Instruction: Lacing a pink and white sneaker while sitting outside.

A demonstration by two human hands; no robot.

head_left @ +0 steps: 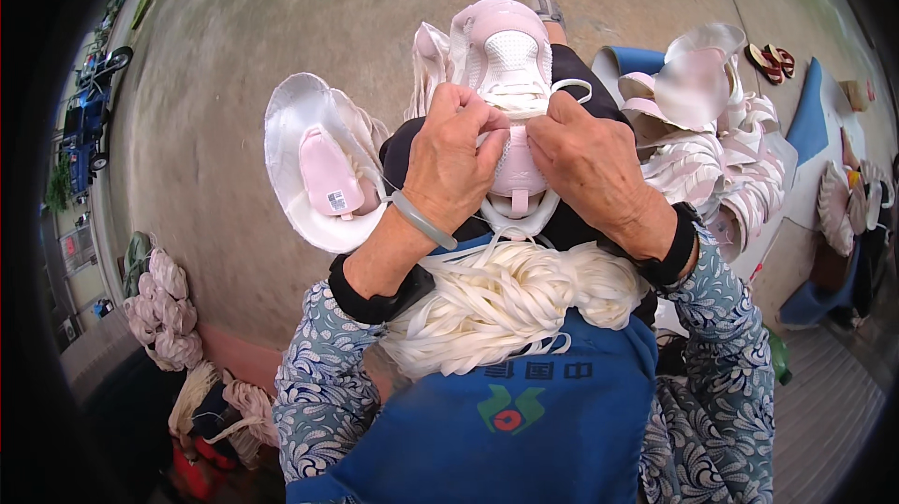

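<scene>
A: Here we are, pink-and-white sneaker upper [511,56] on the lap, just past twelve o'clock in our view! How far along do we make it?

B: Partway through lacing, we'd judge. White lace [521,104] already crosses the throat nearer the toe, but over the tongue [521,167] we see no crossing rows. That ankle end looks left to do!

A: And a loose lace loop [582,85] stands out at three o'clock of the throat. The hands?

B: Both narrow! The left hand [449,146] pinches thumb to fingertips at the upper's nine o'clock edge; the right hand [592,165] curls tight at the three o'clock edge. Whether either has lace caught too, we can't tell; the fingers hide it.

A: Which way does it point?

B: Toe to twelve, heel collar [521,225] to six, back toward us. The long axis runs nearly straight between.

A: Round the dial, then?

B: White lace bundle [506,293] at six, a second upper [292,143] at nine, a pile of uppers [688,167] at three. How far those are laced, we can't tell.
</scene>
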